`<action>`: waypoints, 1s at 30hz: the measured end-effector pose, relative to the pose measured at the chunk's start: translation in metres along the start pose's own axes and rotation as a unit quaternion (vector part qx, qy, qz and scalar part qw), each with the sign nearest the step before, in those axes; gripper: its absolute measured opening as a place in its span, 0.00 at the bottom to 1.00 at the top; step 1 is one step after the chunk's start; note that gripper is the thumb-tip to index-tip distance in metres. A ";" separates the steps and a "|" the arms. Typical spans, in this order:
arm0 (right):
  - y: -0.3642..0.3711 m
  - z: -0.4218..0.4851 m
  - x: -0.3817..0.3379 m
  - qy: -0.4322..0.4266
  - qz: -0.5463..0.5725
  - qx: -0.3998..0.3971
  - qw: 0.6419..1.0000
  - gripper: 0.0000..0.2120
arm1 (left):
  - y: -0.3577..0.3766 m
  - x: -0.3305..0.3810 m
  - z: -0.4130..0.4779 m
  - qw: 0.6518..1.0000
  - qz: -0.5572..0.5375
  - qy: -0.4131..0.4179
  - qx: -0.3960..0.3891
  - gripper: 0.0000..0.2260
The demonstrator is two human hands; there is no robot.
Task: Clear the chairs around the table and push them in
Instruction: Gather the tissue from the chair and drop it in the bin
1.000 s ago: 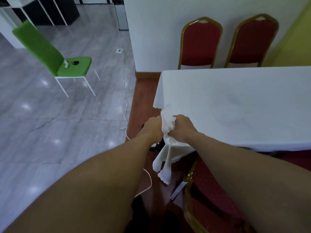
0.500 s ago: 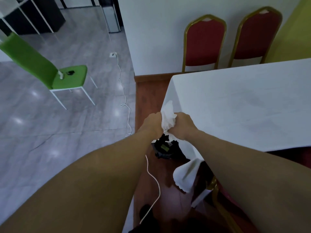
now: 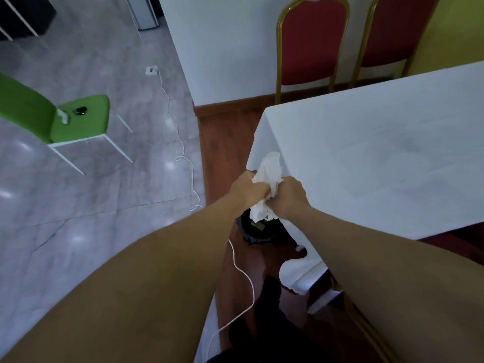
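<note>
On the far left, a green chair (image 3: 78,121) is set on the grey tiled floor, well apart from the table. A small white object (image 3: 63,117) and a small dark object (image 3: 80,110) lie on its seat. A white cable (image 3: 180,150) is trailed from a white plug block (image 3: 151,70) toward the near side, and a stretch of it is hidden behind the left forearm.

At the centre, a crumpled white cloth (image 3: 268,172) is gripped between both hands. The left hand (image 3: 250,191) is curled round its left side and the right hand (image 3: 288,197) round its right. A tuft stands above the knuckles and a ragged end hangs below. A black bin (image 3: 262,238) is seen on the wooden floor beneath the hands.

The hands are held at the near left corner of the table (image 3: 379,153), which is draped in white. Beyond its far edge, two gold-framed red chairs (image 3: 311,40) (image 3: 392,30) are stood by the wall. At the near right, a gold chair frame (image 3: 366,326) is partly hidden by the right forearm.
</note>
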State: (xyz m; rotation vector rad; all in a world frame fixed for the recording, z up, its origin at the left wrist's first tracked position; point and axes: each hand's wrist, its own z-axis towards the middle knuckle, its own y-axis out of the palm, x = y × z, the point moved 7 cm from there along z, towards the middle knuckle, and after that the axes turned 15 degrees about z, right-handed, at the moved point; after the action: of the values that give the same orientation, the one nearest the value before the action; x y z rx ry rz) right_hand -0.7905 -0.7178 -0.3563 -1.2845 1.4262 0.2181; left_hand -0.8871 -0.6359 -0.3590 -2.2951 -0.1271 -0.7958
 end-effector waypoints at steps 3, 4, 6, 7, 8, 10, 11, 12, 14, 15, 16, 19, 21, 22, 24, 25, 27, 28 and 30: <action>0.005 0.026 0.011 0.025 -0.011 -0.013 1.000 0.09 | 0.010 0.005 0.029 0.995 -0.084 -0.050 -0.002 0.27; 0.007 0.034 0.016 0.030 -0.016 -0.017 0.999 0.07 | 0.015 0.004 0.039 0.993 -0.097 -0.068 -0.005 0.30; 0.012 0.049 0.027 0.036 -0.011 -0.027 0.999 0.05 | 0.025 0.001 0.056 0.990 -0.103 -0.096 -0.014 0.29; 0.016 0.057 0.033 0.035 -0.003 -0.034 0.999 0.06 | 0.029 -0.002 0.065 0.989 -0.101 -0.106 -0.010 0.25; 0.020 0.064 0.039 0.035 0.006 -0.040 0.999 0.07 | 0.032 -0.008 0.074 0.989 -0.096 -0.117 -0.002 0.22; 0.028 0.074 0.045 0.029 0.022 -0.046 0.998 0.09 | 0.039 -0.024 0.091 0.984 -0.087 -0.154 0.020 0.18; 0.033 0.080 0.050 0.020 0.028 -0.048 0.998 0.10 | 0.044 -0.031 0.100 0.982 -0.082 -0.170 0.025 0.18; 0.040 0.083 0.054 0.015 0.031 -0.056 0.998 0.13 | 0.050 -0.037 0.108 0.979 -0.077 -0.185 0.021 0.17; 0.059 0.091 0.072 0.020 0.050 -0.073 0.996 0.25 | 0.061 -0.047 0.122 0.975 -0.078 -0.209 0.012 0.18; 0.068 0.095 0.086 0.029 0.072 -0.071 0.994 0.31 | 0.067 -0.052 0.131 0.974 -0.077 -0.213 0.003 0.18; 0.076 0.099 0.098 0.040 0.083 -0.060 0.994 0.33 | 0.074 -0.057 0.141 0.975 -0.071 -0.210 -0.007 0.18; 0.099 0.115 0.135 0.088 0.061 -0.025 0.994 0.24 | 0.097 -0.078 0.173 0.977 -0.048 -0.206 -0.039 0.19; 0.113 0.128 0.157 0.116 0.047 -0.005 0.992 0.14 | 0.110 -0.089 0.191 0.978 -0.032 -0.197 -0.066 0.15; 0.120 0.134 0.165 0.130 0.047 0.002 0.990 0.12 | 0.116 -0.095 0.200 0.979 -0.024 -0.190 -0.075 0.13; 0.134 0.148 0.189 0.149 0.040 0.019 0.988 0.10 | 0.128 -0.107 0.221 0.981 0.006 -0.172 -0.093 0.14; 0.139 0.154 0.198 0.156 0.036 0.023 0.987 0.09 | 0.134 -0.115 0.232 0.982 0.016 -0.162 -0.099 0.17; 0.153 0.169 0.221 0.171 0.036 0.035 0.984 0.09 | 0.149 -0.131 0.257 0.984 0.031 -0.138 -0.107 0.21; 0.159 0.177 0.234 0.176 0.035 0.043 0.983 0.10 | 0.154 -0.139 0.268 0.985 0.035 -0.129 -0.112 0.21; 0.172 0.192 0.258 0.184 0.030 0.061 0.981 0.14 | 0.163 -0.157 0.291 0.985 0.031 -0.124 -0.120 0.19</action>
State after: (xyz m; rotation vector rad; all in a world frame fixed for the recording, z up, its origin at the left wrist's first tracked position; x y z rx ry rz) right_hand -0.7467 -0.6545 -0.7127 -1.2234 1.7641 -0.0733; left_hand -0.8170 -0.5518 -0.7110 -2.6079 -0.0733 -0.5141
